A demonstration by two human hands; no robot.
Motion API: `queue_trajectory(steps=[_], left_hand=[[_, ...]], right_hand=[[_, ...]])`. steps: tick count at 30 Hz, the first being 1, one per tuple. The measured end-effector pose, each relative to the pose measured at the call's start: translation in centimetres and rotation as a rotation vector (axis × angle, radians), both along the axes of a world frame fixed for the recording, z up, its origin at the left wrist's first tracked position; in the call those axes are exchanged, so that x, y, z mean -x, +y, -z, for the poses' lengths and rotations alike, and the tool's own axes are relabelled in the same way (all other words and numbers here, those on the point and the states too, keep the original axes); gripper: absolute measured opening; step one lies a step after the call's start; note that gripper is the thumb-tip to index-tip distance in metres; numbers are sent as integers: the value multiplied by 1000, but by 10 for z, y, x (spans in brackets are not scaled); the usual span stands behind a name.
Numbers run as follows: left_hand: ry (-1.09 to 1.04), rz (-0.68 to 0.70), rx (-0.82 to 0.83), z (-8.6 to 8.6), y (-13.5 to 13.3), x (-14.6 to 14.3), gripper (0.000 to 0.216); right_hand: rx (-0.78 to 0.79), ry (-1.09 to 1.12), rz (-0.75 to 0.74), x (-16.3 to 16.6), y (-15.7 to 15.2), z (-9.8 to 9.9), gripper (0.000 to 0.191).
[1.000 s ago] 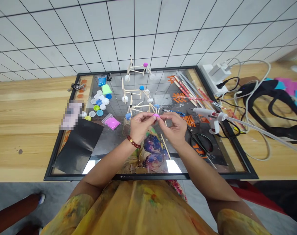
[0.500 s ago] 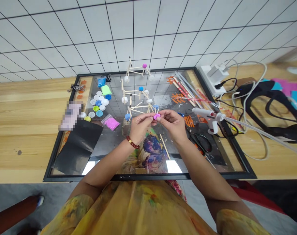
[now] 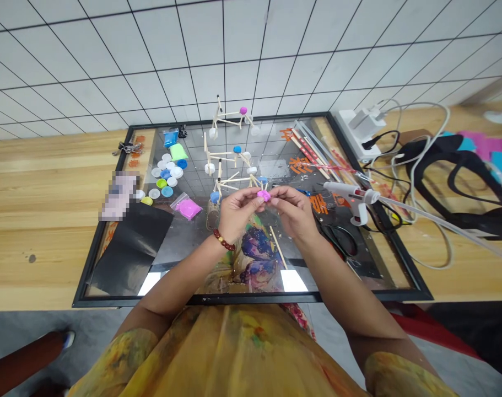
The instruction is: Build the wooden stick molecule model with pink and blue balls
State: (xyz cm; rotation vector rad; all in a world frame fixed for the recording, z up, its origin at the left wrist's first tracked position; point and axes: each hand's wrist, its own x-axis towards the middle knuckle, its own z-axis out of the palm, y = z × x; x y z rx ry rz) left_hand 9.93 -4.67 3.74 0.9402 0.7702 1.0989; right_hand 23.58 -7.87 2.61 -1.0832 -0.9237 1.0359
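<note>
My left hand [image 3: 237, 212] and my right hand [image 3: 294, 211] meet above the middle of a glass-topped frame [image 3: 110, 209]. Both pinch a small pink lump of clay [image 3: 263, 194] between their fingertips. A beaded bracelet is on my left wrist. Just beyond the hands stands a structure of wooden sticks [image 3: 231, 160] joined with white, blue and pink caps. A loose wooden stick [image 3: 279, 247] lies on the glass under my right hand.
Several bottle caps [image 3: 167, 175], a bag of pink clay [image 3: 187, 208] and a black sheet [image 3: 130, 245] lie left. A glue gun [image 3: 352, 196], scissors [image 3: 341, 240], glue sticks [image 3: 317, 149], a power strip [image 3: 360, 129] and cables [image 3: 441, 165] are right.
Both hands have kept working the pink clay lump, turning it slightly between the fingertips. The view has shifted a little; nothing else moved.
</note>
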Motion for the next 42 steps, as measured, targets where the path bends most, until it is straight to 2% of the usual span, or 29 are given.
queue_trajectory(steps=[8, 16, 25, 29, 35, 39, 42], left_hand=[[23, 25, -49, -2, -3, 2, 25], [-10, 29, 69, -3, 0, 1, 29], [-19, 54, 214, -11, 1, 3, 32], [-41, 36, 220, -9, 2, 2, 36], [-62, -16, 196, -10, 3, 3, 34], [-70, -20, 152, -10, 1, 2, 35], [-71, -19, 157, -8, 0, 1, 36]], right_hand=[[-34, -113, 46, 3, 0, 3, 24], [-81, -239, 48, 4, -2, 2, 23], [-208, -418, 40, -1, 0, 7, 9], [-123, -360, 72, 2, -2, 5, 16], [-80, -122, 25, 4, -1, 2, 31], [-67, -145, 53, 3, 1, 3, 22], [-120, -221, 48, 2, 1, 2, 16]])
